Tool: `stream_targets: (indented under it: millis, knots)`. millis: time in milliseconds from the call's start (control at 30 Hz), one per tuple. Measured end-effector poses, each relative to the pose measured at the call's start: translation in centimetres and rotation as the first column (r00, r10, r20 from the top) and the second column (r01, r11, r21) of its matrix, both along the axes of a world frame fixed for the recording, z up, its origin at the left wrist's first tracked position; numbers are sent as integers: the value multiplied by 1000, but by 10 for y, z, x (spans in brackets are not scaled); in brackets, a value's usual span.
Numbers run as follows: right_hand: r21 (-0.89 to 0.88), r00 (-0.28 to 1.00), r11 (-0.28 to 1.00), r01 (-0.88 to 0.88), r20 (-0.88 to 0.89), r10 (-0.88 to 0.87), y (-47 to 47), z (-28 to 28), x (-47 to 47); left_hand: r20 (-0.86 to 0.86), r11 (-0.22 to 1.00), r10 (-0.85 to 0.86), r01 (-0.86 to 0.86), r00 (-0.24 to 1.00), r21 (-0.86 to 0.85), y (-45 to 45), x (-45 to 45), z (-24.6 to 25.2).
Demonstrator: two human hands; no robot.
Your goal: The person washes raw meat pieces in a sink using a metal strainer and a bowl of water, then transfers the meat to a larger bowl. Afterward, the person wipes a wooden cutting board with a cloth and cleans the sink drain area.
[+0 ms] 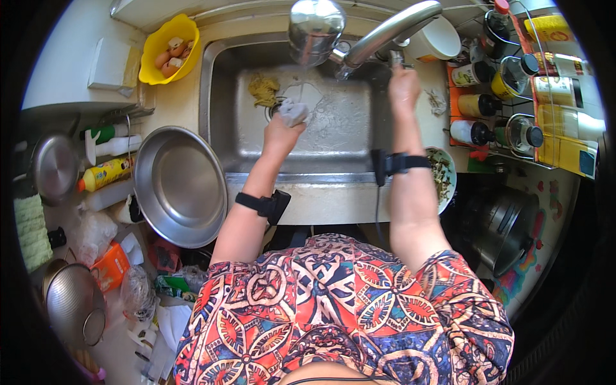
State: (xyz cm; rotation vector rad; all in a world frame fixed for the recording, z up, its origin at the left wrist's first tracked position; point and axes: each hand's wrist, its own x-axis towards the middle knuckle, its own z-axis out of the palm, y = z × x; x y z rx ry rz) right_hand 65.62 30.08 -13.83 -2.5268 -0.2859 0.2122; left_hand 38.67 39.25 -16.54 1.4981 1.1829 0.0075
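Note:
My left hand (283, 134) grips a wet, pale grey cloth (292, 111) over the stainless steel sink (308, 150), close to the drain. A thin stream of water runs down onto the cloth. Near the drain lies a crumpled mustard-yellow cloth (263, 90) on the sink floor. At the sink's back right corner, my right hand (404, 89) is closed around a small metal tap handle (396, 58). Above the basin, the curved metal faucet (390, 31) and a rounded metal fixture (316, 31) partly block the view of the back wall.
A yellow bowl of eggshells (187, 60) stands at the back left. Left of the sink leans a large steel basin (178, 183). Bottles crowd a wire rack (539, 130) on the right, near a white tub (435, 41) and a bowl of plant scraps (447, 178) beside my right forearm.

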Motion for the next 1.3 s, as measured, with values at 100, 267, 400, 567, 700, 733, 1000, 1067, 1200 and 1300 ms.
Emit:
stream_targets:
  millis: [100, 267, 400, 567, 700, 733, 1000, 1067, 1200, 1300]
  knots:
    - [-199, 997, 978, -60, 36, 68, -3, 13, 31, 40, 849, 330, -278, 943, -449, 4, -43, 8]
    - [-323, 999, 946, -33, -44, 20, 8, 22, 40, 44, 735, 553, -462, 832, -497, -14, -91, 8]
    - [-437, 989, 889, -137, -5, 150, 19, 34, 58, 212, 872, 489, -467, 846, -148, -26, -105, -4]
    - [-69, 726, 866, -496, -580, 370, -34, 51, 111, 287, 925, 318, -362, 904, 115, -37, -119, -11]
    - [-448, 771, 628, -636, -339, 539, -73, 23, 138, 226, 926, 216, -272, 950, 260, -45, -121, -2]
    - [-575, 733, 501, -648, -289, 616, -77, 13, 142, 233, 926, 226, -282, 946, 249, -47, -119, 1]
    - [-626, 914, 694, -356, -77, 399, -49, -16, 82, 262, 944, 249, -295, 932, 150, -55, -126, 2]
    - [-499, 852, 712, -494, -112, 512, -26, -8, 44, 273, 946, 290, -317, 917, 60, -56, -126, 2]
    - [327, 583, 773, -544, -515, 628, 19, -7, -47, 450, 887, 454, -342, 769, -310, -60, -106, 13]
    - [504, 427, 642, -578, -484, 764, 29, 9, -95, 546, 743, 629, -223, 553, -631, -60, -91, 38]
